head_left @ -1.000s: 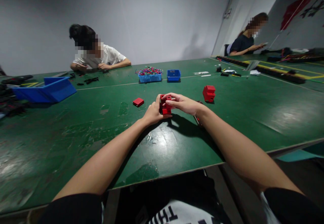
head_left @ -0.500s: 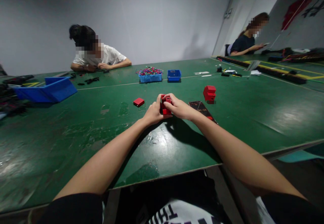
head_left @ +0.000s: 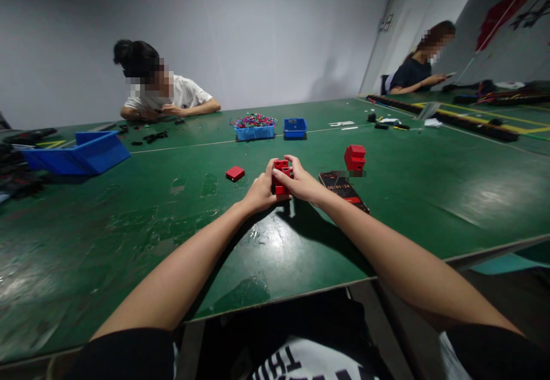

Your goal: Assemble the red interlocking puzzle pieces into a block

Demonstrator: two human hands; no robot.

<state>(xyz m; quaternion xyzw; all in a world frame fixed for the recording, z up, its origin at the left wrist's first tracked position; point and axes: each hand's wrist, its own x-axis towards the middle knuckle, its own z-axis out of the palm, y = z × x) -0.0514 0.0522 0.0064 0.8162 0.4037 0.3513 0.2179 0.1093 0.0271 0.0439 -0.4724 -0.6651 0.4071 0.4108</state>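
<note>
Between my two hands is a small red block assembly (head_left: 281, 190) with square holes along its top, held just above the table. My left hand (head_left: 260, 190) wraps its left side, fingers closed on it. From the right, my right hand (head_left: 301, 183) grips it too, thumb across the near face and fingers behind. Part of the assembly is covered by the fingers. A flat red square piece (head_left: 235, 173) lies left of my hands. To the right stands a stepped red block (head_left: 355, 157), behind a phone (head_left: 344, 190) that shows a running timer.
Farther back are a blue bin heaped with coloured bits (head_left: 255, 131) and a smaller blue bin (head_left: 295, 128). A large blue tray (head_left: 81, 153) stands at left. A person in white (head_left: 169, 96) leans on the far side; another person (head_left: 415, 73) sits back right.
My right fingers have shifted over the red assembly, the thumb now lying across its near face and more of the holed top showing. The timer has advanced. The view has shifted slightly.
</note>
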